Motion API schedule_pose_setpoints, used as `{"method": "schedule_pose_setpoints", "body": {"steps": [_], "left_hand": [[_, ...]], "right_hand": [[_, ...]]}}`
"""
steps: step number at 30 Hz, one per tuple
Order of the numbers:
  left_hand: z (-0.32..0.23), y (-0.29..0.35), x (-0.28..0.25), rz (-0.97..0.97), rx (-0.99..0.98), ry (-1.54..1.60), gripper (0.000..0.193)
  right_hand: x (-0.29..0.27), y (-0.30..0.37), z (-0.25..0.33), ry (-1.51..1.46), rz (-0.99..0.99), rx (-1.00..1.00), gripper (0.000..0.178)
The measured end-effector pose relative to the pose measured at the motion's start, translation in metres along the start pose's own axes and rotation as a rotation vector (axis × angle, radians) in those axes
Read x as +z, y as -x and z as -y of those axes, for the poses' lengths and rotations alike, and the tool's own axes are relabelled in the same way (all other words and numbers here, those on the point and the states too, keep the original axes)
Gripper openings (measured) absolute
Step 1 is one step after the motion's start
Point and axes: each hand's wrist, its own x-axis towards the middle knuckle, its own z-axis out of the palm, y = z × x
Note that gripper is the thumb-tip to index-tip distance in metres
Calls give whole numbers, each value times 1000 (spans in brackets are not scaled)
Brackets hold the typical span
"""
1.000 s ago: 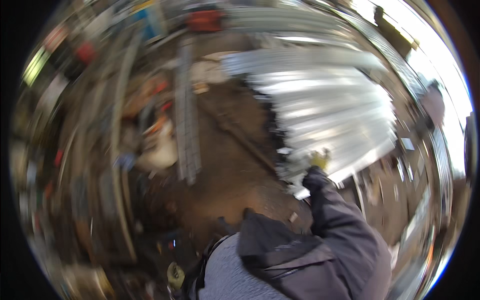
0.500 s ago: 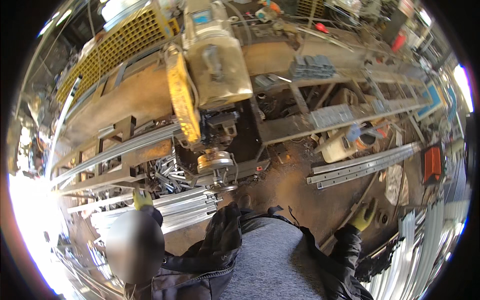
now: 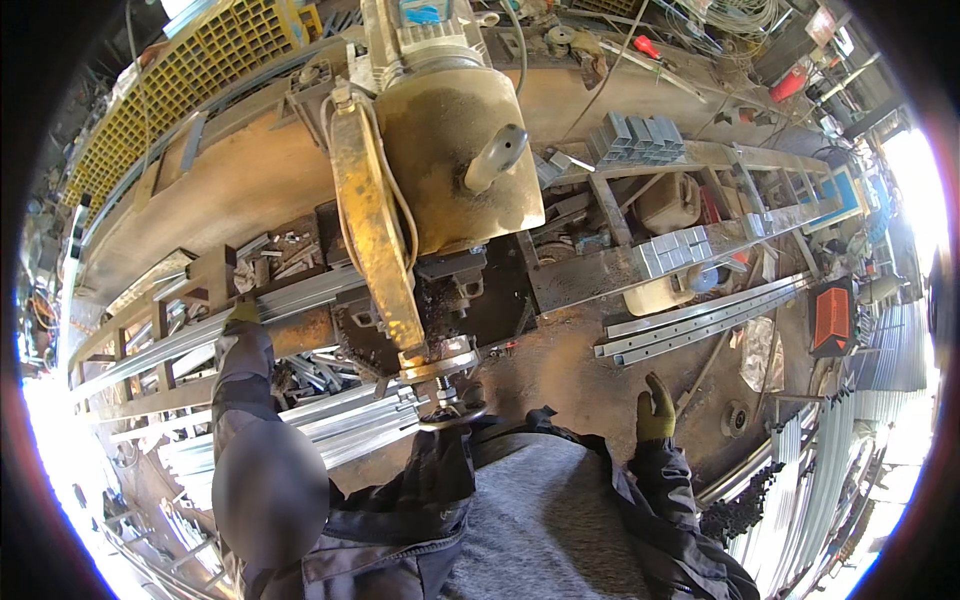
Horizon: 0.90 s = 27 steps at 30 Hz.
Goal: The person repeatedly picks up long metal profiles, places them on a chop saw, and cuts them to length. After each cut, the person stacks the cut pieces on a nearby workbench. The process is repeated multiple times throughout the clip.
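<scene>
My left hand (image 3: 241, 312), in a yellowish glove, is on the long shiny metal tubes (image 3: 300, 289) that lie left of a large machine. Its fingers are mostly hidden, so I cannot tell whether they close round the tubes. My right hand (image 3: 656, 412), gloved the same way, hangs in the air over the floor to the right. It is open and empty, its fingers stretched out. Between my arms stands the machine, with a worn yellow guard (image 3: 372, 220), a dusty housing (image 3: 450, 150) with a stub handle (image 3: 497, 158), and a round handwheel (image 3: 455, 415) close to my body.
More metal tubes (image 3: 350, 430) lie low at the left, below the frame. Short cut tube pieces (image 3: 672, 252) and a stack of grey profiles (image 3: 640, 138) rest on the bench at right. Perforated bars (image 3: 700, 322) and an orange-red box (image 3: 832, 316) are on the floor.
My left hand has moved forward and left, from the lower tube bundle to the tubes beside the machine. My right hand has moved inward and slightly forward. My view has shifted closer to the machine.
</scene>
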Motion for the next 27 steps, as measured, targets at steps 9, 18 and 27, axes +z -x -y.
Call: {"method": "schedule_pose_setpoints", "body": {"steps": [9, 18, 27], "left_hand": [[-29, -31, 26, 27, 240, -82, 85], [-38, 16, 21, 27, 492, 285, 126], [18, -42, 40, 59, 282, -52, 86]], "right_hand": [[46, 4, -37, -149, 85, 357, 46], [101, -71, 35, -25, 357, -159, 47], [54, -19, 10, 80, 395, 330, 49]]}}
